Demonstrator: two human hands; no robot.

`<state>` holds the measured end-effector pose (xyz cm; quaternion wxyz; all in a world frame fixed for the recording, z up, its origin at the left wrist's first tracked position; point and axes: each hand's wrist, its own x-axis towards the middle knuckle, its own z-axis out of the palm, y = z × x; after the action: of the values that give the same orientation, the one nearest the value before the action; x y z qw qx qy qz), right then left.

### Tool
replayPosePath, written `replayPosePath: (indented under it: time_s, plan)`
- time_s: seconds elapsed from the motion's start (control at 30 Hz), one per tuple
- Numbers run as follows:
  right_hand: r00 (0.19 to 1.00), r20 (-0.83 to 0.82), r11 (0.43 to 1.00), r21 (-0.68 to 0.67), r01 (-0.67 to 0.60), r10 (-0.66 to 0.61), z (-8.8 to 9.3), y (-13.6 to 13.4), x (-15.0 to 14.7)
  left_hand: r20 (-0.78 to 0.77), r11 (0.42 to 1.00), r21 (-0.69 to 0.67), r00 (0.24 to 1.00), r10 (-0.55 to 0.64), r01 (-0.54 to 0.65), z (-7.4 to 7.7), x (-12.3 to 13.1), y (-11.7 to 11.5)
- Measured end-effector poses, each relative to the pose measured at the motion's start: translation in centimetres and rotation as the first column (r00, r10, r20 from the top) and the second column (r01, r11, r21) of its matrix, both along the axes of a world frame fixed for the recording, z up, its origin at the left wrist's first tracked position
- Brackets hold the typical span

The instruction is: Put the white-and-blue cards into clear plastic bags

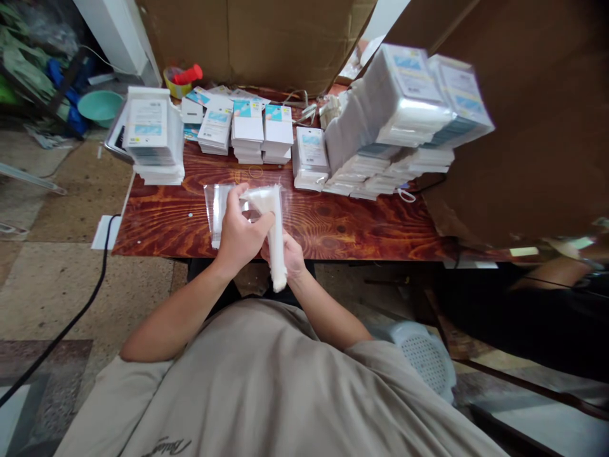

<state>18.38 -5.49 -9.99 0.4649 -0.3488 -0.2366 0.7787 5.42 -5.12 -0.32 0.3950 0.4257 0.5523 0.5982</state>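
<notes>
A long bundle of white, clear-edged plastic sleeves (276,244) is held between my two hands above the table's front edge. My left hand (241,231) grips its upper part, with the thumb pressed on the sleeves and the fingers curled at the top. From the right and below, my right hand (291,254) is closed round the bundle, which hides some of its fingers. Flat on the table beside my left hand lie clear plastic bags (216,216), partly hidden by that hand.
Stacks of printed cards (247,120) stand along the back of the wooden table (342,225). Tall piles of packaged cards (412,89) are at the right, another stack (150,127) at the left. A person's arm (554,273) shows at far right.
</notes>
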Motion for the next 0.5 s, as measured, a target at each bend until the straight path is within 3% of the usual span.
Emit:
replayPosePath:
  time_s: [0.1,0.17,0.27,0.37,0.5]
  plan:
    - [0.992,-0.048,0.992,0.049,0.120,-0.118,0.5,-0.1,-0.6,0.065,0.997,-0.030,0.995,0.078,-0.076,-0.4,0.1,-0.5]
    - [0.989,-0.052,0.989,0.053,0.140,-0.138,0.7,-0.1,-0.8,0.062,0.993,-0.114,0.998,0.033,-0.026,-0.7,0.0,-0.9]
    - [0.991,-0.070,0.993,0.027,0.116,-0.114,0.9,-0.1,-1.0,-0.084,0.976,-0.213,0.995,-0.054,0.035,-1.1,-0.4,-1.4]
    - [0.990,-0.100,0.995,-0.005,0.098,-0.098,1.1,0.0,-1.2,-0.233,0.982,-0.186,0.970,-0.072,0.028,-1.1,-0.9,-1.7]
    - [0.992,-0.048,0.992,-0.036,0.118,-0.120,1.3,0.1,-1.1,-0.264,0.991,-0.137,0.964,-0.030,-0.007,-1.2,-2.7,-1.0]
